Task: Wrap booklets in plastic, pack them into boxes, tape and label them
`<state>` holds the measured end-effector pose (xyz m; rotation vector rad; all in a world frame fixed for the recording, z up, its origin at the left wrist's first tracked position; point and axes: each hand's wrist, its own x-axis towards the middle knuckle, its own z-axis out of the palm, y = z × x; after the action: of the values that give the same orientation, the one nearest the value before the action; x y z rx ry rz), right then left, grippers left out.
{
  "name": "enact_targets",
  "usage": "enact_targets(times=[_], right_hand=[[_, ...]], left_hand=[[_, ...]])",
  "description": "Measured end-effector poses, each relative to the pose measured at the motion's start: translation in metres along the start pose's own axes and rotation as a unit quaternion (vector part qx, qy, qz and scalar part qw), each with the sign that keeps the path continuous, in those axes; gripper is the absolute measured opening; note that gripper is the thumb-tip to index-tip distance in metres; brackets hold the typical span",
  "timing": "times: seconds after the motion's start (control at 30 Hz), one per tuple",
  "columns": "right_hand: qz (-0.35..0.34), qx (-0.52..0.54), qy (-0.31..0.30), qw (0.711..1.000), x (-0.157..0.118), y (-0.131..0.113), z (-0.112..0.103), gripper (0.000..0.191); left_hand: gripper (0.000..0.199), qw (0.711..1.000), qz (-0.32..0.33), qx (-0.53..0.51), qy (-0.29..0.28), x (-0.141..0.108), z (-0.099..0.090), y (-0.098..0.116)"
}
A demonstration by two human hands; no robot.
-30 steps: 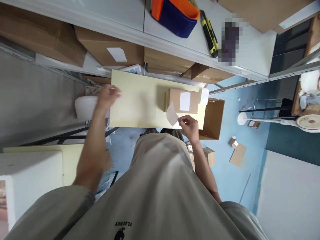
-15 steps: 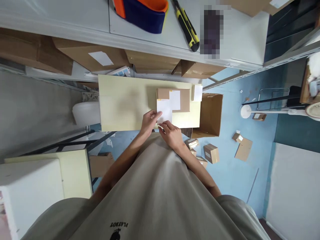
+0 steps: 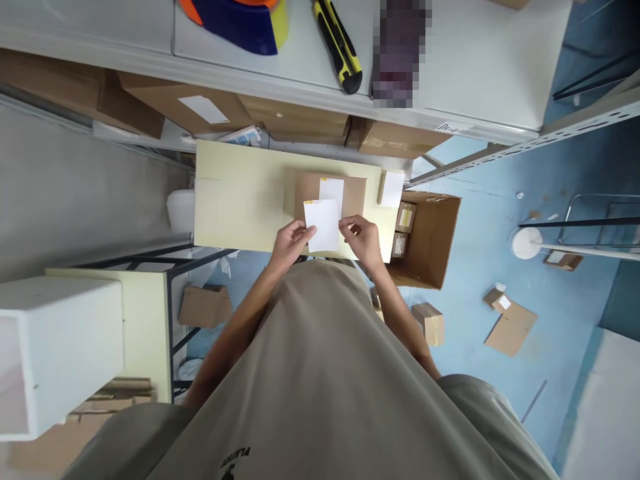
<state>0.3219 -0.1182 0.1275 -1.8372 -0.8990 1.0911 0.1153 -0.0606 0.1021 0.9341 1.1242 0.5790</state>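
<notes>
A white label [image 3: 321, 230] with a small orange mark at its top left corner is held up over the near side of a brown cardboard box [image 3: 355, 193]. My left hand [image 3: 291, 244] pinches the label's left edge between thumb and fingers. At its right edge, the thumb and fingertips of my right hand [image 3: 363, 240] are closed on the label. Another white label [image 3: 332, 189] lies flat on the box top, partly covered by the held one. The box rests on a pale yellow table [image 3: 240, 200].
A white stack of labels [image 3: 391, 188] lies at the table's right end. Beyond it stands an open carton [image 3: 433, 240] with small boxes inside. A yellow-black utility knife [image 3: 339, 47] and a blue-orange tape dispenser [image 3: 240, 23] lie on the shelf above.
My right hand has moved from the label's lower corner to its right edge, and the hands are farther apart. The label is now held upright and flat between them. The view has shifted slightly.
</notes>
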Motion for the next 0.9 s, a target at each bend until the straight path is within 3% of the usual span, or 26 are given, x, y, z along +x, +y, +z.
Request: enact_targets(times=[0.2, 0.4, 0.6, 0.73, 0.83, 0.9], right_hand=[[0.032, 0.094, -0.025, 0.995, -0.001, 0.010, -0.012, 0.048], [0.013, 0.082, -0.047, 0.995, -0.002, 0.021, -0.019, 0.048], [-0.123, -0.023, -0.025, 0.992, -0.018, 0.012, -0.014, 0.034], [-0.244, -0.170, -0.077, 0.952, -0.044, 0.000, -0.003, 0.030], [-0.278, -0.231, -0.089, 0.928, -0.060, -0.006, 0.005, 0.033], [-0.270, -0.219, -0.075, 0.935, -0.064, -0.007, 0.008, 0.033]], left_hand=[[0.050, 0.999, -0.007, 0.028, 0.038, -0.009, 0.023, -0.004], [0.050, 0.999, -0.012, 0.020, 0.048, -0.017, 0.032, -0.004], [0.052, 0.995, 0.015, 0.053, 0.083, -0.018, 0.028, -0.014], [0.044, 0.989, 0.047, 0.072, 0.124, -0.021, 0.014, -0.022], [0.034, 0.988, 0.055, 0.078, 0.122, -0.029, 0.002, -0.020], [0.031, 0.989, 0.055, 0.090, 0.107, -0.033, -0.003, -0.017]])
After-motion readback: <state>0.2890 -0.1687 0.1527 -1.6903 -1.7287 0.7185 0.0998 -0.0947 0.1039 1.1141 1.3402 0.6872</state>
